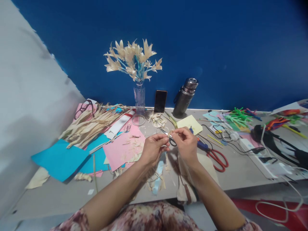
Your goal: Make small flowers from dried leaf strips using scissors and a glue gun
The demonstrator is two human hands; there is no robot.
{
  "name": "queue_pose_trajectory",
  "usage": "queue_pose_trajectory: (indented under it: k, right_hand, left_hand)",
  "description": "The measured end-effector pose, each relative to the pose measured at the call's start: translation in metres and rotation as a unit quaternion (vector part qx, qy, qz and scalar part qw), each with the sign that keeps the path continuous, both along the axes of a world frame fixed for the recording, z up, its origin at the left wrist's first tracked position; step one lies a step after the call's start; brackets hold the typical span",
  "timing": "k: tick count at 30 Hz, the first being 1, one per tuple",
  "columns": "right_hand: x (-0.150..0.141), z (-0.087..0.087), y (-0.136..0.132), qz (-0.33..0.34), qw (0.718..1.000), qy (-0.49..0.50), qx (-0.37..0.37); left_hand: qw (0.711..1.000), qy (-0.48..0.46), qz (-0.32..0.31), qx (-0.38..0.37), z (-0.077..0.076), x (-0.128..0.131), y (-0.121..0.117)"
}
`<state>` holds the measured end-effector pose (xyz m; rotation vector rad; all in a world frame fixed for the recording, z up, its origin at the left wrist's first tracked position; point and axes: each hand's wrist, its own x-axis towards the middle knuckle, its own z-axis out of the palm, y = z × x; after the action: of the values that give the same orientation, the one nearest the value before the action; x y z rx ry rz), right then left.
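My left hand (155, 149) and my right hand (186, 142) meet over the table, fingertips pinched close together. A tiny pale piece seems to be between them, too small to make out. Just behind the fingertips is a small pair of scissors (172, 141) with dark handles, its blades pointing away; whether a hand touches it I cannot tell. Beyond the hands is a pile of pale curled husk strips (157, 120). Scraps and a light blue strip (158, 175) lie beneath my left wrist. Red-handled scissors (218, 160) rest to the right of my right hand.
A clear vase (140, 99) of husk flowers (134, 57), a phone (160, 101) and a steel flask (185, 98) stand by the blue wall. Dried husks (96, 123) and coloured paper (60, 158) cover the left; a power strip (257, 157) with cables lies right.
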<state>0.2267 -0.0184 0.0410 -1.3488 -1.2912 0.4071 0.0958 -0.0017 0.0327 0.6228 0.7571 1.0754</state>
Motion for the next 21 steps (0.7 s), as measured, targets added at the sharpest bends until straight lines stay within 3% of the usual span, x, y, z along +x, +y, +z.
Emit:
queue_pose_trajectory:
  k: [7, 11, 16, 21]
  right_hand:
    - [-0.001, -0.002, -0.002, 0.002, 1.0, -0.001, 0.003]
    - [0.0, -0.006, 0.002, 0.019, 0.995, 0.09, -0.047]
    - [0.0, -0.003, 0.01, 0.049, 0.948, 0.29, -0.121]
    - [0.003, 0.002, 0.015, 0.105, 0.891, 0.411, -0.165]
  left_hand:
    - [1.0, -0.001, 0.002, -0.007, 0.001, -0.001, 0.0]
    - [1.0, 0.012, 0.006, -0.005, 0.001, -0.001, 0.001]
    - [1.0, 0.024, 0.01, -0.017, 0.0, -0.002, 0.001]
    - [0.999, 0.029, 0.009, -0.042, -0.003, -0.004, 0.004]
